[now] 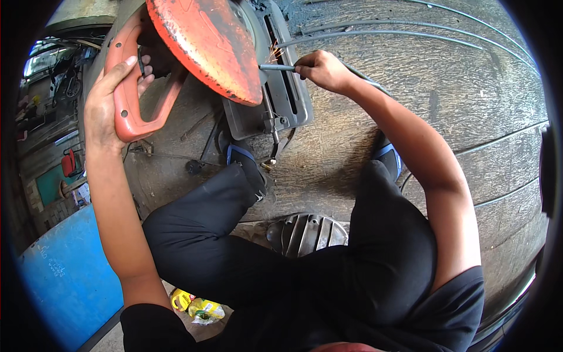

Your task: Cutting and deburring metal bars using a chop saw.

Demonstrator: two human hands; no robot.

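My left hand (111, 94) is wrapped round the orange D-shaped handle (130, 111) of a cut-off saw, its fingers inside the loop. The saw's worn orange blade guard (205, 47) tilts over the grey metal base (240, 120). Pinched in my right hand (322, 71) is a thin grey metal rod (278, 67), whose left end reaches in at the edge of the guard. Orange sparks (274, 54) fly just above the rod. The guard hides the point where blade and rod would meet.
Long thin rods (381, 36) lie across the worn wooden boards (328, 152) at upper right. A crank handle (274, 144) sticks out of the saw base toward my foot. A ribbed metal piece (308, 234) lies between my legs. At left stands a blue panel (70, 276), with yellow packets (196, 306) nearby.
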